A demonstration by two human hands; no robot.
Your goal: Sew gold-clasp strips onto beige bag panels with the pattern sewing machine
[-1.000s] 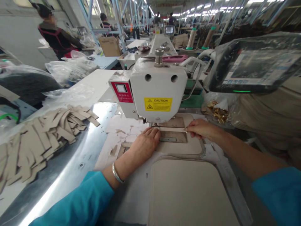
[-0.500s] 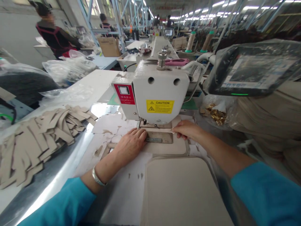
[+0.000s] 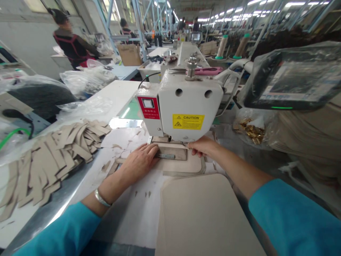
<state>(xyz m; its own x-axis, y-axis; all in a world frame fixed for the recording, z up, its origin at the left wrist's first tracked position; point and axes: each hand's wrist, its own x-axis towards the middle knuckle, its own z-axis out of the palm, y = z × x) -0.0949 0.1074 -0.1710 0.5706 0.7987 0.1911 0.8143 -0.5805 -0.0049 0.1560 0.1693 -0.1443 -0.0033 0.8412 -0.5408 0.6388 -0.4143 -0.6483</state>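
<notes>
Workshop (image 3: pixel 210 32) stretching away behind; loose strips (image 3: pixel 45 158) heaped along the left edge of the worktop (image 3: pixel 62 199). Left hand (image 3: pixel 140 160) laid flat at the left edge of the beige panel (image 3: pixel 183 166); right hand (image 3: pixel 204 145) pinched on the right end of a narrow strip (image 3: pixel 173 145), under the sewing machine (image 3: pixel 190 103). Possible trouble: crooked strip from uneven pulling, or hurt hand from such closeness.

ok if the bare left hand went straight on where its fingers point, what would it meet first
Probably the small metal needle parts under the white, boxy sewing-machine head, ahead of the left hand; their height above it is unclear.
</notes>
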